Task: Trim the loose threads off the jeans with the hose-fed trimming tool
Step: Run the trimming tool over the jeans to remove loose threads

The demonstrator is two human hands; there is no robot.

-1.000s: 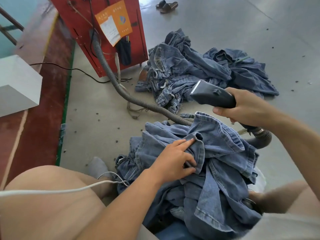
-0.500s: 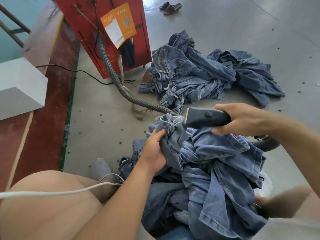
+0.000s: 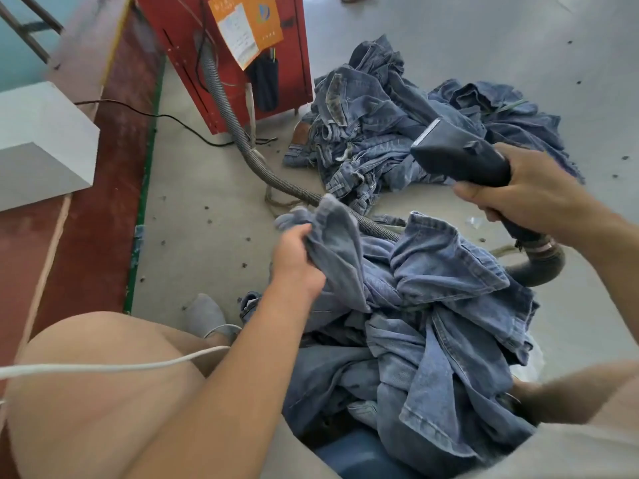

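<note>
- The left hand (image 3: 297, 257) grips a bunched fold of the jeans (image 3: 432, 305), fingers curled round the cloth and lifting it off the heap, at about 9 o'clock from the pile's middle.
- The jeans lie crumpled between the person's bare knees, spreading from the picture's centre toward 5 o'clock.
- The right hand (image 3: 529, 198) is wrapped round the handle of the dark trimming tool (image 3: 460, 157), at 2 o'clock from the lap pile; thumb underneath, fingers closed over the top.
- The tool's blade end points toward 10 o'clock and hangs in the air, apart from the held fold.
- A ribbed grey hose (image 3: 242, 146) joins the tool's rear end below the right hand, curves behind the lap pile and runs along the floor toward 11 o'clock to a red machine (image 3: 242, 57).
- An orange paper (image 3: 245, 32) hangs on the machine's face.
- A 2nd heap of denim (image 3: 380, 133) sits on the grey floor (image 3: 207, 188) at 12 o'clock, just right of the machine.
- A white cable (image 3: 103, 368) crosses the left thigh.
- A pale grey block (image 3: 41, 140) stands at 9 o'clock.
</note>
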